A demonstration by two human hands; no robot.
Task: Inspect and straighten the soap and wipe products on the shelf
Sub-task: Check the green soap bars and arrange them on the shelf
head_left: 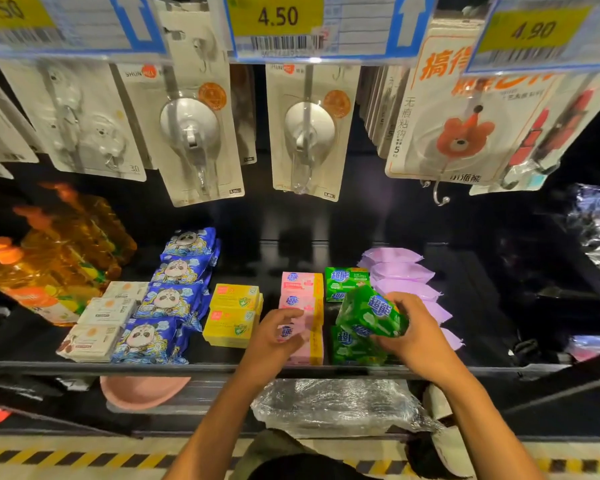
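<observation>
The right hand [411,329] clamps its grip on a tilted green soap [369,313], the left hand [274,337] pinches a pink soap [307,353].

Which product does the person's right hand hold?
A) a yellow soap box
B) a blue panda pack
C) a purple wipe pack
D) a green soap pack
D: the right hand grips a tilted green soap pack above the green stack, while the left hand holds a pink soap pack.
</observation>
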